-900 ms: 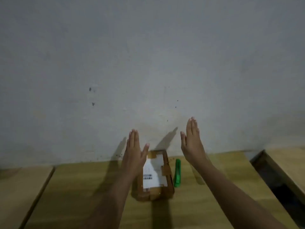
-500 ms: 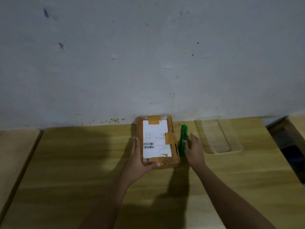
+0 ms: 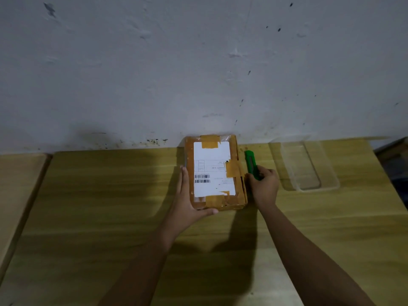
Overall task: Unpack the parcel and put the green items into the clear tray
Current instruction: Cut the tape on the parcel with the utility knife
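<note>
A brown taped parcel (image 3: 215, 171) with a white shipping label lies flat on the wooden table against the wall. My left hand (image 3: 187, 199) grips its left side and near corner, thumb under the front edge. A green utility knife (image 3: 250, 163) lies just right of the parcel, and my right hand (image 3: 263, 186) is closed around its near end. The clear tray (image 3: 326, 171) sits empty further right on the table.
The grey wall rises directly behind the parcel. A second wooden surface (image 3: 17, 195) adjoins on the left across a narrow gap. At the far right the table ends beside a dark gap (image 3: 395, 166).
Both hands came down from in front of the wall. My left hand took hold of the parcel's left side, and my right hand closed on the green knife.
</note>
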The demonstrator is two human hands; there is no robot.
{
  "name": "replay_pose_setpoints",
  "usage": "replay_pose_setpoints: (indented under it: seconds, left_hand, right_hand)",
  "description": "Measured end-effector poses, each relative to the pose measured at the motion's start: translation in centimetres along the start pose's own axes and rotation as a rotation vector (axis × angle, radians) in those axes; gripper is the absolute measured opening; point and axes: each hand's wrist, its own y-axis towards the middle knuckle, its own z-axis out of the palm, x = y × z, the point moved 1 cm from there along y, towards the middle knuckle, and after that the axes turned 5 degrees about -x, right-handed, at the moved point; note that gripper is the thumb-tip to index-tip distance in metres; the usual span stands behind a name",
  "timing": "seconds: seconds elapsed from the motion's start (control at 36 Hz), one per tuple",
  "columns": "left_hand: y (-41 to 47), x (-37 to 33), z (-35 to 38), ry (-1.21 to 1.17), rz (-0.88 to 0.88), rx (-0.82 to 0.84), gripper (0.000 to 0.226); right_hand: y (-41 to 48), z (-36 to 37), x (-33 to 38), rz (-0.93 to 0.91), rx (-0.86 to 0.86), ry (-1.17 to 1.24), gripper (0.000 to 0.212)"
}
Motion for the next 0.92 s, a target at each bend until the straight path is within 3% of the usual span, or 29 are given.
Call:
replay_pose_setpoints:
  seconds: [0.11,0.25,0.36,0.58,0.92]
  left_hand:
    - [0.0,0.0,0.1,-0.007,-0.007,-0.005,0.139]
    - [0.1,0.2,0.2,-0.046,-0.016,-0.006,0.138]
    - [0.2,0.6,0.2,-0.076,-0.014,-0.003,0.139]
    - [0.4,1.0,0.5,-0.064,-0.004,-0.015,0.140]
    - [0.4,1.5,0.9,-0.127,0.029,-0.017,0.140]
  right_hand:
    - [-0.2,-1.1,0.9,0.038,-0.039,0.150,0.042]
    - [-1.0,-1.6,3.8,-0.065,0.000,0.301,0.038]
    - [-2.0,-0.3,4.7,-0.141,0.046,0.220,0.041]
    - [-3.6,0.7,4.6,-0.184,-0.026,0.134,0.047]
    - [-3.8,1.6,3.6,-0.042,0.019,0.285,0.046]
